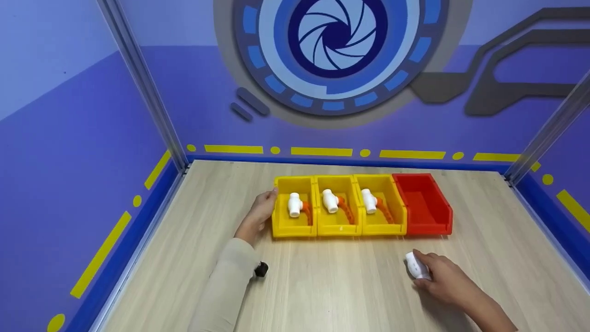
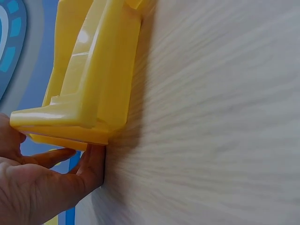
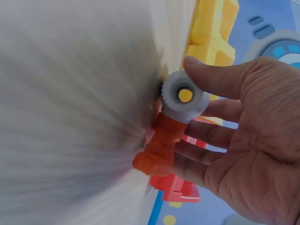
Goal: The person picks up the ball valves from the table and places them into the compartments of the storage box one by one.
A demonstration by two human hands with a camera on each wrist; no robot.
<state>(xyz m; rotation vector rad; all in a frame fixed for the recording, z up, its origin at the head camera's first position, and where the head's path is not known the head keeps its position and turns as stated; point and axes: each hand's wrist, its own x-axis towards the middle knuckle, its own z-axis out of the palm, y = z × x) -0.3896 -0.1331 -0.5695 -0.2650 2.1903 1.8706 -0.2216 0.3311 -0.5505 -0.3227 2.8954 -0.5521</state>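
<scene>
My right hand [image 1: 445, 279] holds a white ball valve [image 1: 417, 266] low over the table, in front of the bins. In the right wrist view, the valve's round end [image 3: 185, 96] faces the camera and its orange handle [image 3: 159, 145] points down. The left hand [image 1: 262, 213] touches the outer side of the leftmost yellow bin [image 1: 295, 230]; its fingers [image 2: 91, 168] lie against that wall in the left wrist view. Similar white valves with orange handles lie one in each yellow bin: left valve [image 1: 295, 205], middle valve [image 1: 330, 201], right valve [image 1: 368, 201].
A red bin [image 1: 428, 228] with nothing in it adjoins the yellow row on the right. The bins stand on a wood-grain table [image 1: 322, 286]. Blue printed panels [image 1: 193, 101] and metal posts [image 1: 147, 83] enclose the back and sides.
</scene>
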